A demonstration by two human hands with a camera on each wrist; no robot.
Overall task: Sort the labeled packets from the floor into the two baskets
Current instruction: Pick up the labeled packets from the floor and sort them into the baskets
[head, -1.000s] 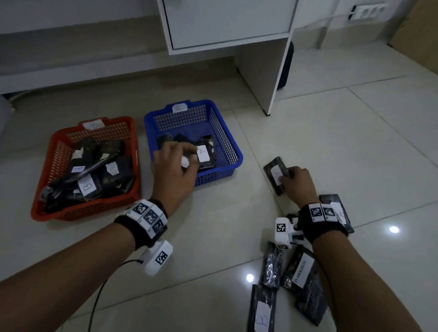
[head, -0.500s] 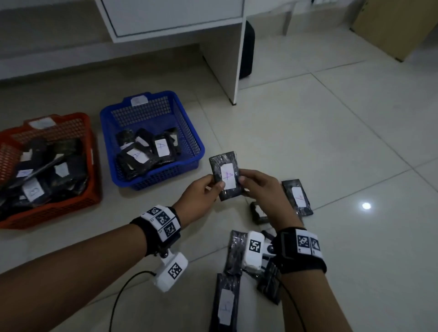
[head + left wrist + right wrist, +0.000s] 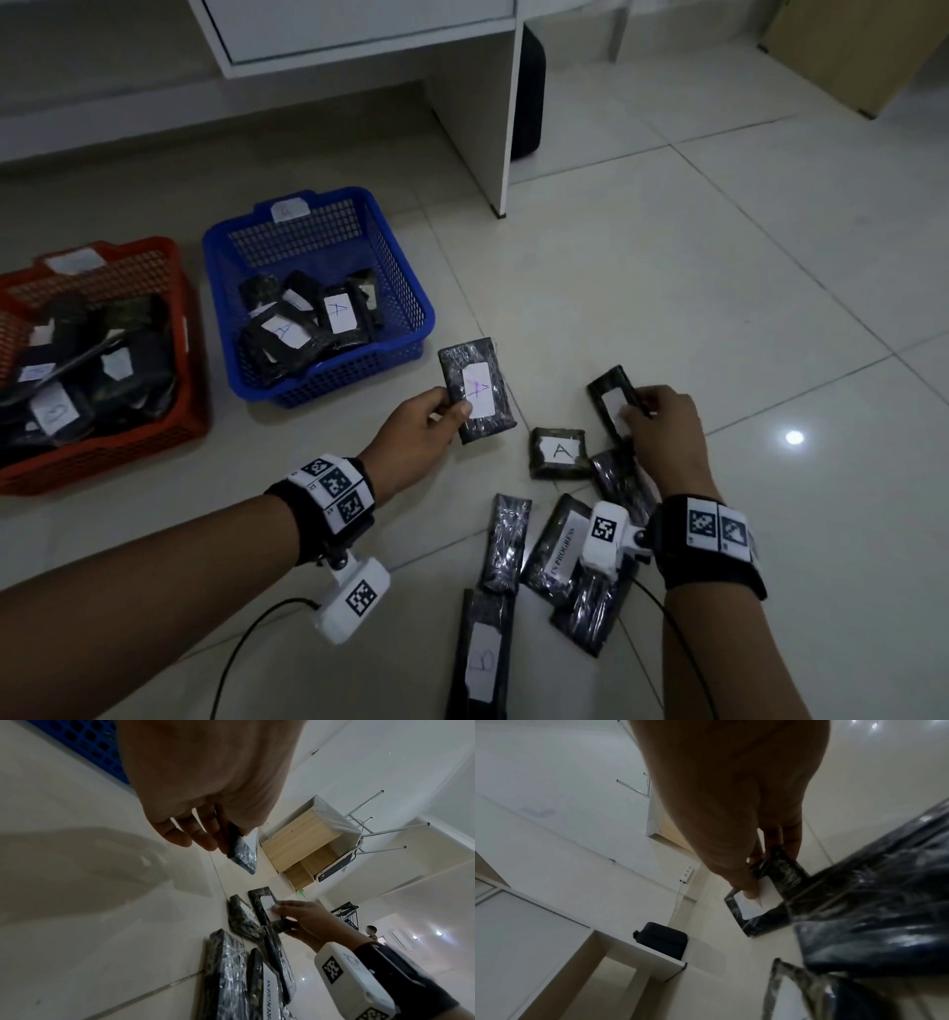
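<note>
Overhead, the left hand [image 3: 416, 437] is pinching a black packet labeled A [image 3: 477, 397] by its lower left edge, thumb on the front, holding it above the floor just right of the blue basket [image 3: 400, 288]. Its long axis is running away from the person, leaning slightly left, label facing up. The right hand [image 3: 662, 431] is gripping a second packet [image 3: 611, 398] at the edge of the floor pile, its long axis also pointing away and to the left; its letter is hidden by the thumb. The red basket [image 3: 190, 360] is sitting left of the blue one, holding a B packet.

Looking along the left wrist, the fingers [image 3: 180, 833] are curling behind the held packet [image 3: 244, 854], which is hanging by one end only. That shallow pinch looks likely to slip during a toss, dropping the packet short of the basket.

Along the right wrist, the thumb [image 3: 746, 882] is pressing on the white label [image 3: 757, 902] while fingers are clamping the far edge. Since the letter is covered, it could be misread and land in the wrong basket.
</note>
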